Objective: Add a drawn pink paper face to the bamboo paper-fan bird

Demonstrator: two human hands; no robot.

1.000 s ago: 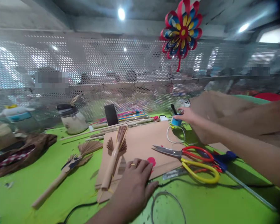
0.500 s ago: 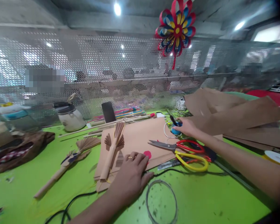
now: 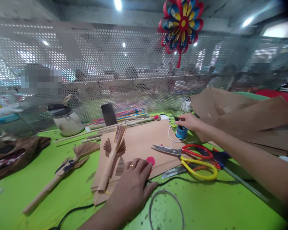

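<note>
My left hand (image 3: 135, 179), a ring on one finger, rests with outstretched fingers on brown paper sheets (image 3: 144, 137), close to a small red paper disc (image 3: 150, 161). My right hand (image 3: 189, 122) reaches to the back and pinches a dark stick-like thing (image 3: 176, 119) over a small blue jar (image 3: 181, 133); its lower end cannot be made out. Scissors (image 3: 179, 151) with one red and one yellow handle lie between the hands. Left of my left hand, a rolled-paper figure with pleated fans (image 3: 109, 166) lies on the sheets.
A second paper figure (image 3: 62, 174) lies to the left. A wire ring (image 3: 166, 209), a black cable (image 3: 177, 179) and a glue gun (image 3: 220, 159) are nearby. Behind are a phone (image 3: 108, 114), sticks (image 3: 105, 129) and a white jug (image 3: 68, 119). Crumpled brown paper (image 3: 239, 115) fills the right.
My right hand has risen slightly above the blue jar, and the dark thing now stands more upright in its fingers. My left hand stays on the paper. The view has shifted slightly.
</note>
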